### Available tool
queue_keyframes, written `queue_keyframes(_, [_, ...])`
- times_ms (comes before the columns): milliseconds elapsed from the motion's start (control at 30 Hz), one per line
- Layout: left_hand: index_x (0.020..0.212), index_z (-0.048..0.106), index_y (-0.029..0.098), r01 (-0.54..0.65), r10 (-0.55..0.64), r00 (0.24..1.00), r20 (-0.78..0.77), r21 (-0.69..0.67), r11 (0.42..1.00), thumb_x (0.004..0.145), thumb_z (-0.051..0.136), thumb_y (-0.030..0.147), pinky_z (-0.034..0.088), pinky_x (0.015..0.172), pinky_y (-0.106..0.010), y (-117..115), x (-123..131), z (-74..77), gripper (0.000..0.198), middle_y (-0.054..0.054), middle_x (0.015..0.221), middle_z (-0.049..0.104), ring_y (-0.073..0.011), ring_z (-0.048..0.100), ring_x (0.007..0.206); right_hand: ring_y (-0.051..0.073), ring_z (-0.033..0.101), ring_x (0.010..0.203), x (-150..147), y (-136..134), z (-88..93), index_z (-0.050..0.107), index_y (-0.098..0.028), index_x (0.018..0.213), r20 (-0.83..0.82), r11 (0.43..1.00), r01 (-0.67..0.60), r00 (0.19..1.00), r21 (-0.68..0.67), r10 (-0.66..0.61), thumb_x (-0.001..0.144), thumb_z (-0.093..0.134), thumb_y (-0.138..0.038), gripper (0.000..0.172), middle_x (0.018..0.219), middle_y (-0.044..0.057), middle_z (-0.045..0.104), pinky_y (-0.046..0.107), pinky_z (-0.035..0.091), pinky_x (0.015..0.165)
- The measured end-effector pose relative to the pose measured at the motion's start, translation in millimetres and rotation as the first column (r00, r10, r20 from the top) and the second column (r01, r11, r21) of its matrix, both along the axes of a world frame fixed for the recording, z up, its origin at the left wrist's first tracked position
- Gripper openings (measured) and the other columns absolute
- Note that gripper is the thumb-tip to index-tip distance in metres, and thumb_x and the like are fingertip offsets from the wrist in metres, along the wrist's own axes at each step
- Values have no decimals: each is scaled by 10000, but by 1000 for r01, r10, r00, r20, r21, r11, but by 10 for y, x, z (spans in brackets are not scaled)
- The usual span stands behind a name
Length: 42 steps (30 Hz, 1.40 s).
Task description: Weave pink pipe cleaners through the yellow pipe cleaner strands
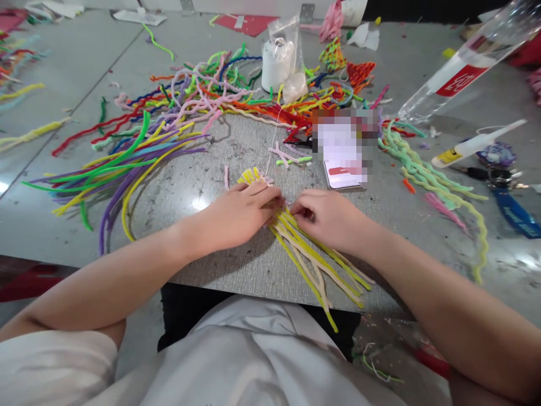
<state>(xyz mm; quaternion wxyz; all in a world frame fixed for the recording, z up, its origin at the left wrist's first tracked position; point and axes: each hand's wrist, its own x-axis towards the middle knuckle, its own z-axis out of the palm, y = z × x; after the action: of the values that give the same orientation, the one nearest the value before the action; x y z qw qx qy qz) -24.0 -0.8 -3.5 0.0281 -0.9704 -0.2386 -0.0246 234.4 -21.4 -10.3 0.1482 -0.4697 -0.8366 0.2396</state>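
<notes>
A bundle of yellow and cream pipe cleaners (315, 256) lies slanted on the grey table (236, 270), its lower ends reaching past the front edge. My left hand (240, 211) lies over the bundle's upper part, fingers together and pressing on it. My right hand (329, 217) sits just to the right, its fingers curled and pinching the same strands where the two hands meet. The bundle's looped top (252, 175) shows above my left fingers.
A large heap of many-coloured pipe cleaners (169, 118) spreads across the table's left and back. A phone (343, 160) lies behind my hands. A white roll with plastic bags (281, 62), a clear bottle (465, 62), a glue tube (473, 145) and keys (499, 175) lie farther off.
</notes>
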Motion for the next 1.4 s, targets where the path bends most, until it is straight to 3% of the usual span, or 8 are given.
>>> queue_keyframes(433, [1475, 696, 93, -6, 8, 1000, -23, 82, 997, 1177, 510, 237, 564, 1030, -411, -44, 9, -7, 380, -173, 1470, 707, -318, 640, 1407, 223, 694, 796, 222, -171, 306, 749, -218, 831, 237, 971, -34, 967, -236, 92, 860, 671, -50, 187, 852, 55, 782, 322, 430, 708])
queue_keyframes(700, [1506, 678, 128, 25, -23, 999, 43, -46, 999, 1160, 547, 279, 560, 1167, -502, 55, -37, 5, 400, -173, 1497, 698, -351, 623, 1441, 153, 524, 566, 386, -222, 326, 624, -237, 675, 246, 938, -48, 959, -344, 140, 784, 674, -28, 241, 626, -22, 636, 319, 284, 576])
queue_keyframes(767, [1500, 682, 138, 45, -39, 997, 68, -89, 995, 1155, 554, 286, 550, 1198, -521, 110, -45, 6, 397, -172, 1479, 697, -348, 633, 1425, 157, 540, 602, 348, -186, 312, 625, -235, 719, 200, 958, -64, 972, -280, 123, 816, 661, -46, 216, 674, -19, 653, 317, 308, 583])
queue_keyframes(900, [1463, 697, 121, 93, -72, 988, 136, -153, 984, 1127, 623, 307, 566, 1185, -510, 220, -53, 9, 391, -179, 1416, 723, -334, 682, 1351, 201, 647, 774, 165, -103, 161, 723, -216, 944, 2, 1000, -29, 1000, 0, 29, 993, 628, -181, 112, 860, 40, 716, 328, 455, 723])
queue_keyframes(1000, [1326, 763, 130, 138, -102, 977, 188, -192, 972, 1115, 650, 296, 569, 1184, -493, 281, -62, 24, 292, -171, 1376, 754, -313, 718, 1305, 249, 698, 898, 59, -67, -19, 767, -187, 1015, -8, 993, -49, 999, 107, 50, 1078, 574, -246, 211, 977, 106, 738, 365, 512, 809])
queue_keyframes(1133, [1282, 800, 157, 145, -107, 976, 192, -199, 969, 1111, 628, 215, 568, 1184, -488, 306, -72, 25, 249, -153, 1373, 763, -300, 727, 1301, 275, 708, 938, 29, -46, -154, 784, -168, 1018, -19, 983, -62, 998, 174, 67, 1095, 563, -255, 250, 977, 122, 738, 390, 537, 842])
queue_keyframes(1400, [1324, 802, 170, 60, -52, 996, 78, -105, 993, 1064, 654, 142, 565, 1189, -491, 205, -58, -6, 301, -151, 1467, 704, -333, 650, 1414, 270, 714, 924, 2, -57, -177, 781, -196, 1012, -111, 982, -65, 990, 178, 86, 1071, 590, -215, 200, 957, 106, 753, 397, 562, 853])
